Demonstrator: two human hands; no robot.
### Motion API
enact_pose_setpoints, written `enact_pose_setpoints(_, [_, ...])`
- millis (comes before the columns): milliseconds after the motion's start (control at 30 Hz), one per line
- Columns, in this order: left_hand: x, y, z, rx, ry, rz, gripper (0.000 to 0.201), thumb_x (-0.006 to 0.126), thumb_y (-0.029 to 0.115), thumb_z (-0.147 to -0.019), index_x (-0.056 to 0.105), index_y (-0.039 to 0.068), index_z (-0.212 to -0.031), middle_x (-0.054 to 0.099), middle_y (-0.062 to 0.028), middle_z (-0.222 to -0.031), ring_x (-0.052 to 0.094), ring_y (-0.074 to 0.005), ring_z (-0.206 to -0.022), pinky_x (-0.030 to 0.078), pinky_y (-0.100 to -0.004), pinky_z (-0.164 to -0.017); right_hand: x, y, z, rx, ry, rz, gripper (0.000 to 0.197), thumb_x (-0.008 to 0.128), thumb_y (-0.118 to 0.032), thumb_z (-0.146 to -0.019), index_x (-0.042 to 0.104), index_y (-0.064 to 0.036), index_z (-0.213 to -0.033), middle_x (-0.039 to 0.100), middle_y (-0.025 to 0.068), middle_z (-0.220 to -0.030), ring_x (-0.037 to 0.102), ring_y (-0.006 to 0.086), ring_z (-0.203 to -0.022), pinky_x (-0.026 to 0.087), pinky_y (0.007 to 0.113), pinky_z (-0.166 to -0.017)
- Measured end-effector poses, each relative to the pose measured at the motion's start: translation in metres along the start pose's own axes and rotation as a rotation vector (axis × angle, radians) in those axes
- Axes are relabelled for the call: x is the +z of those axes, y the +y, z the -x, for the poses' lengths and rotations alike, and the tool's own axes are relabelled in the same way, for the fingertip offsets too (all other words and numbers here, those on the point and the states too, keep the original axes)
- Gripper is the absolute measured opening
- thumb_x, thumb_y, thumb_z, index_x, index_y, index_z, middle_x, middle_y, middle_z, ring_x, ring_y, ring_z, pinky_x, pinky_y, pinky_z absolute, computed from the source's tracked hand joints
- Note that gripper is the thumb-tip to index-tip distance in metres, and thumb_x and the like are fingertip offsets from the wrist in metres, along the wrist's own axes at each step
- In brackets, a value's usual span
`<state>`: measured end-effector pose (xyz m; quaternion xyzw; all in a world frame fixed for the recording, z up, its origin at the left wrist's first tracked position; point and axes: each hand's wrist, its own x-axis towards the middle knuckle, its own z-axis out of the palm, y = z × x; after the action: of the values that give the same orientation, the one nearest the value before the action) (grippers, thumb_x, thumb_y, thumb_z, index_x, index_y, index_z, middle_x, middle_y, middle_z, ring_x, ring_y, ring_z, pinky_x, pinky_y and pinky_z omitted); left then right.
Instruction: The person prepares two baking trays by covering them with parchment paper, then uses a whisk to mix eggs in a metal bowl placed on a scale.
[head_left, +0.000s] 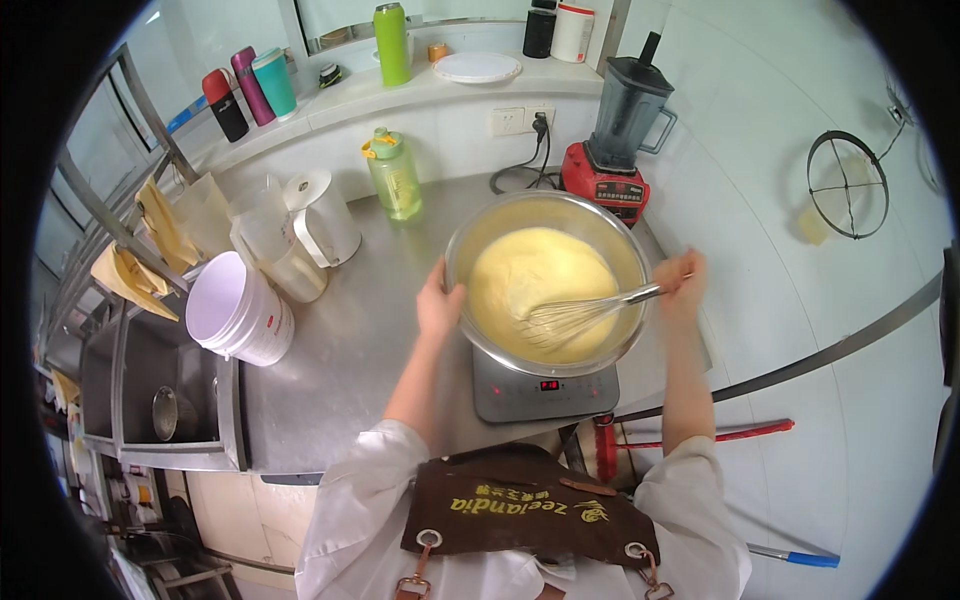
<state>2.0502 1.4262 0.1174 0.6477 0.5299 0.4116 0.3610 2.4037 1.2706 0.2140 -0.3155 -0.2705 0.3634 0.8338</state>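
Note:
A large steel mixing bowl (631,262) sits on a flat black induction cooker (545,400) with a lit red display. Inside the bowl is a pale yellow, creamy mixture (530,260). My left hand (438,302) grips the bowl's left rim, thumb toward the near side. With my right hand (681,284) I hold the handle of a balloon whisk (575,318), fingers closed round its end at the bowl's right side. The whisk slants down to the left, its wires partly sunk in the mixture. My right hand is slightly blurred.
Behind the bowl stands a red-based blender (608,185). A green water bottle (395,180), white jug (322,220), clear pitcher (285,255) and white bucket (240,310) line the left. Beyond them is a steel sink (170,375); bottles and a white lid (477,67) occupy the back ledge.

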Motion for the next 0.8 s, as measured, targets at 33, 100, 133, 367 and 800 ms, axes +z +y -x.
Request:
enact_pose_setpoints(33, [0.001,-0.003,0.000,0.025,0.019,0.002,0.067,0.062,0.018,-0.073,0.047,0.003,-0.137,0.066,-0.0123,-0.075,0.061,-0.0163,-0.061,0.050,-0.0307,-0.062,0.005,-0.016,-0.004,-0.063,0.075,0.047,0.045,0.047,-0.024,-0.092,0.027,-0.0138,-0.053,0.026,0.0001,-0.043,0.024,0.0124,-0.040,0.024,0.030,-0.043])
enact_pose_setpoints(100, [-0.001,-0.004,0.003,0.011,0.021,-0.003,0.067,0.062,0.018,-0.073,0.047,0.003,-0.137,0.066,-0.0124,-0.075,0.061,-0.0159,-0.061,0.050,-0.0306,-0.062,0.018,-0.038,-0.013,-0.195,0.226,0.139,0.046,0.047,-0.023,-0.093,0.028,-0.0137,-0.052,0.026,0.0005,-0.043,0.024,0.0124,-0.040,0.025,0.031,-0.043])
enact_pose_setpoints(133, [0.002,0.005,0.003,-0.016,-0.010,0.000,0.067,0.062,0.017,-0.073,0.046,0.003,-0.137,0.066,-0.0122,-0.075,0.061,-0.0156,-0.061,0.050,-0.0304,-0.062,0.011,-0.033,-0.015,-0.283,0.261,0.154,0.045,0.047,-0.023,-0.094,0.030,-0.0132,-0.053,0.027,0.0004,-0.043,0.025,0.0123,-0.041,0.027,0.031,-0.044])
enact_pose_setpoints(367, [-0.004,0.016,0.001,-0.065,-0.064,0.020,0.068,0.062,0.015,-0.074,0.045,0.002,-0.138,0.066,-0.0112,-0.075,0.060,-0.0144,-0.060,0.050,-0.0290,-0.061,0.047,0.073,0.014,-0.267,0.222,-0.036,0.023,0.055,-0.009,-0.093,0.048,-0.0049,-0.071,0.055,0.0080,-0.074,0.053,0.0153,-0.066,0.050,0.035,-0.075])
enact_pose_setpoints(800, [-0.004,0.003,-0.003,-0.083,-0.058,-0.020,0.067,0.062,0.016,-0.073,0.046,0.002,-0.137,0.066,-0.0120,-0.076,0.060,-0.0156,-0.060,0.050,-0.0302,-0.061,0.069,0.053,0.047,-0.022,0.071,-0.081,0.041,0.046,-0.024,-0.091,0.027,-0.0151,-0.056,0.025,-0.0016,-0.047,0.026,0.0127,-0.044,0.025,0.030,-0.047])
